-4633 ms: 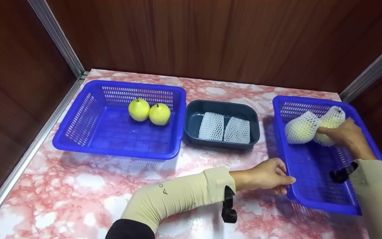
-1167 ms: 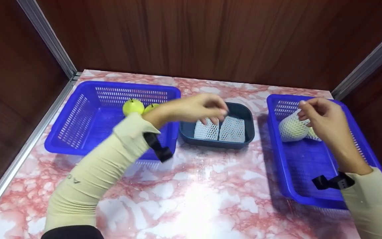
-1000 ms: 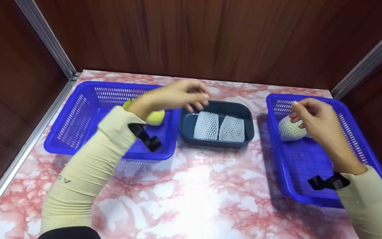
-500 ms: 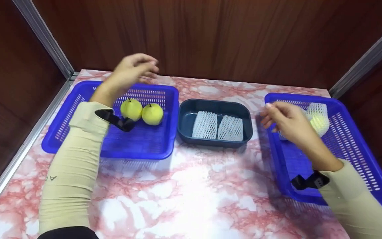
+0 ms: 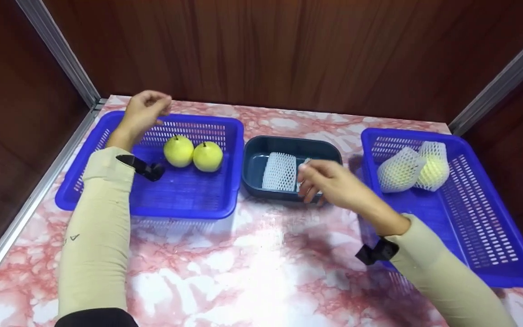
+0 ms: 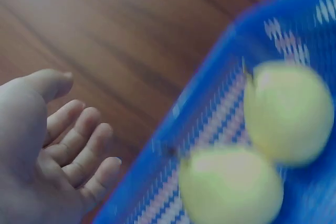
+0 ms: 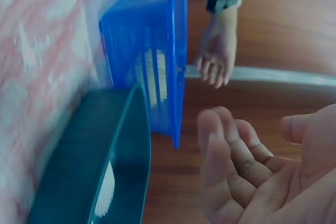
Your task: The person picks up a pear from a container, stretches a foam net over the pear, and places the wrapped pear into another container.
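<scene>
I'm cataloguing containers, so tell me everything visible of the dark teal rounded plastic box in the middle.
The dark teal oblong box, apparently plastic, has rounded corners and an open top. It stands upright on the pink marbled table between two blue perforated plastic baskets, close to the left one; contact is unclear. Two white foam mesh sleeves lie inside, one mostly hidden by the right hand, which hovers over the box without evident contact.

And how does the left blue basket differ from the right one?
The left basket lies with its long side running left to right; the right basket has its running front to back. The left basket holds two bare yellow fruits, the right basket two netted fruits. Both are blue with slotted walls.
</scene>
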The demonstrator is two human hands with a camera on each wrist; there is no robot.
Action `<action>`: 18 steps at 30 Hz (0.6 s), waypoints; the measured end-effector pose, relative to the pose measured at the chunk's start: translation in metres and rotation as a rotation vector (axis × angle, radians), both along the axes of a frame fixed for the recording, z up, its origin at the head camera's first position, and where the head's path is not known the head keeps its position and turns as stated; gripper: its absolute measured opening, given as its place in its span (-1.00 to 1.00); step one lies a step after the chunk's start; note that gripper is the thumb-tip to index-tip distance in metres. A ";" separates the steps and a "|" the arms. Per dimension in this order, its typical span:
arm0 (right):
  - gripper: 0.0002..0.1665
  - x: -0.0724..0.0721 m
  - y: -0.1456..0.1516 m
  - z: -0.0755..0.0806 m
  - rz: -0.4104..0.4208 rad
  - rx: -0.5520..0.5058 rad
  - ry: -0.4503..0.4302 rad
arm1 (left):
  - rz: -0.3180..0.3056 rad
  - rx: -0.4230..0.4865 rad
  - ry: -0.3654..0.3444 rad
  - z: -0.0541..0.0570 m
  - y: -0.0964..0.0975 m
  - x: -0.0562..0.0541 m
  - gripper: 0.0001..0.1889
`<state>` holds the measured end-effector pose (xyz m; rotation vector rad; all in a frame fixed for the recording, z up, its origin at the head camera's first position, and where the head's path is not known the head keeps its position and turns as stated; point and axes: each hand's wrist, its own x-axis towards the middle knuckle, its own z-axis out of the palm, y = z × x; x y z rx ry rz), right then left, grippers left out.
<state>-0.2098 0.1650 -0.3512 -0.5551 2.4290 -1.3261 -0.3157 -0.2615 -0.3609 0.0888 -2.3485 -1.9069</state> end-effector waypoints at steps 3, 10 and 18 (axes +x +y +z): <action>-0.53 0.004 -0.010 -0.002 0.047 0.018 -0.056 | -0.043 -0.107 -0.079 -0.014 -0.014 -0.001 -0.57; -0.49 0.008 -0.042 -0.004 0.110 0.100 -0.157 | -0.167 -0.136 -0.301 -0.040 -0.037 0.002 -0.17; -0.45 0.016 -0.082 -0.024 0.078 0.078 -0.325 | -0.326 -0.030 -0.483 -0.050 -0.047 0.008 0.00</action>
